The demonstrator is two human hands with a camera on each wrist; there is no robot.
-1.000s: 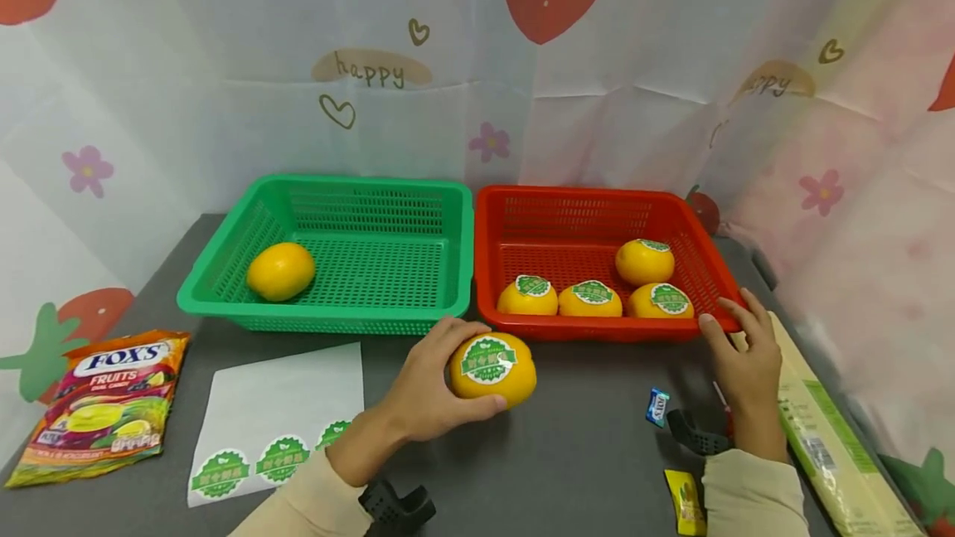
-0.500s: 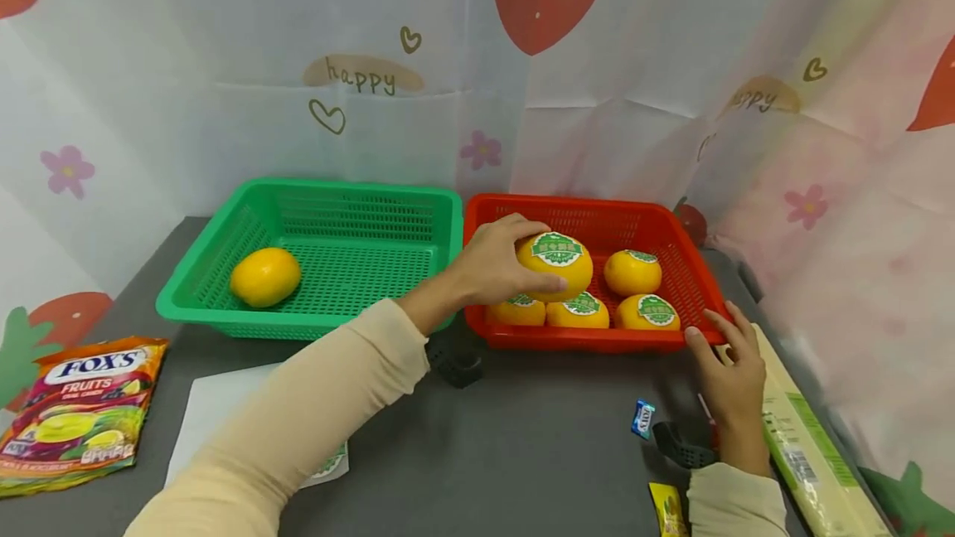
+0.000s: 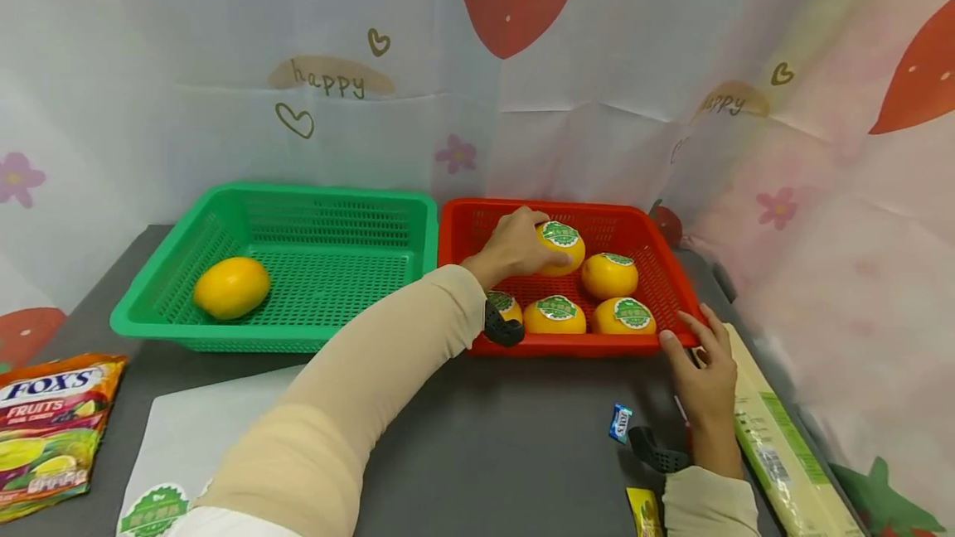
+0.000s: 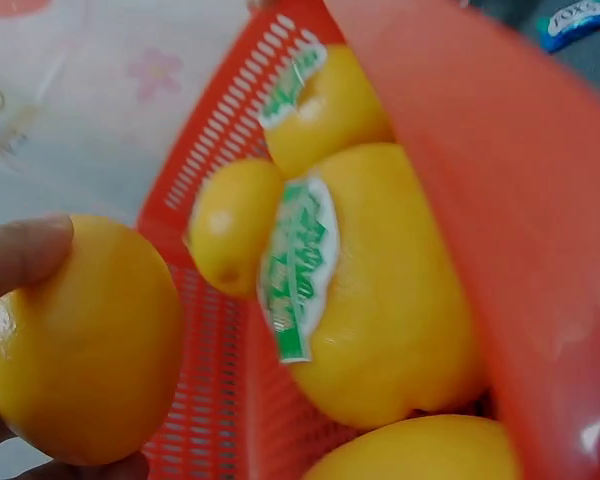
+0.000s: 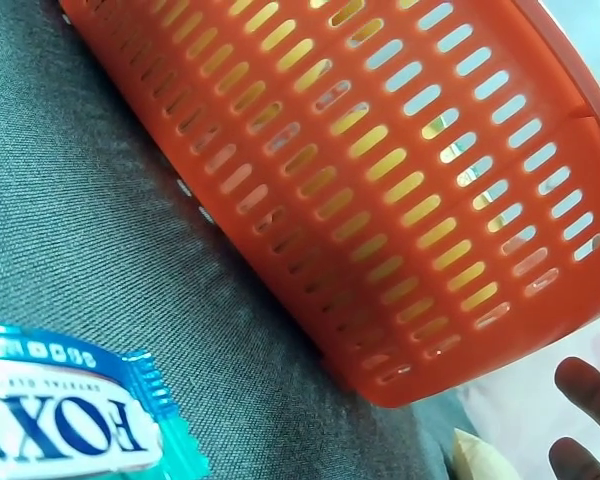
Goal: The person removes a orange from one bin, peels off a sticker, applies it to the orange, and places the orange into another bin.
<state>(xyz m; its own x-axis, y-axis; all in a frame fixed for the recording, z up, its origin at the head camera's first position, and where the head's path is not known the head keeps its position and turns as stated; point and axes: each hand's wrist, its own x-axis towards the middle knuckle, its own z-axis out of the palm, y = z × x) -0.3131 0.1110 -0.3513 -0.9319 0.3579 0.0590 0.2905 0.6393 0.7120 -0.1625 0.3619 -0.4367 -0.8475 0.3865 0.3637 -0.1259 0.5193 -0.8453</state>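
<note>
My left hand (image 3: 515,247) grips a yellow lemon (image 3: 561,249) with a green and white sticker, over the back part of the red basket (image 3: 477,210). In the left wrist view, thumb and fingers wrap the held lemon (image 4: 90,345) beside the basket's slotted wall. Several stickered lemons lie in that basket, among them a front lemon (image 3: 625,317) and one behind it (image 3: 609,276). My right hand (image 3: 705,371) is at the basket's front right corner, fingertips at the rim, fingers spread and relaxed. A lemon without a visible sticker (image 3: 232,287) lies in the green basket (image 3: 272,338).
Left of the baskets are a Fox's candy bag (image 3: 52,437) and a white sticker sheet (image 3: 186,425), partly under my left sleeve. A blue candy (image 3: 620,423) and a yellow packet (image 3: 645,512) lie near my right wrist. A long pale package (image 3: 779,446) lies along the right side.
My left hand has carried the lemon from in front of the baskets up and over into the red basket's area. The right hand stays at the basket corner. The head view has shifted right.
</note>
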